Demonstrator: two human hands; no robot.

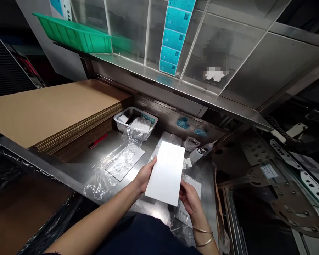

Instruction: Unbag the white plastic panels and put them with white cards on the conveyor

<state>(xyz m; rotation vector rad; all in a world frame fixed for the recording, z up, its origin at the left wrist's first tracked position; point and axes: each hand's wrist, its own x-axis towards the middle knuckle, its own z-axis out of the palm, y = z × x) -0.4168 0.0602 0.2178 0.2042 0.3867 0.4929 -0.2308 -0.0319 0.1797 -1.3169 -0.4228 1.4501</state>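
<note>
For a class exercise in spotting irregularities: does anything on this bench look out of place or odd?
The crumpled clear film looks untidy, sprawling to the front edge of the bench. No spill shows, and the white panel between left hand and right hand looks undamaged.

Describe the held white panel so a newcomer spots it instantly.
Start at the big brown sheet stack on the metal table. To its right, the left hand and right hand hold the white panel by its long edges. Unlike the plastic-covered piece beside it, its face is bare.
</note>
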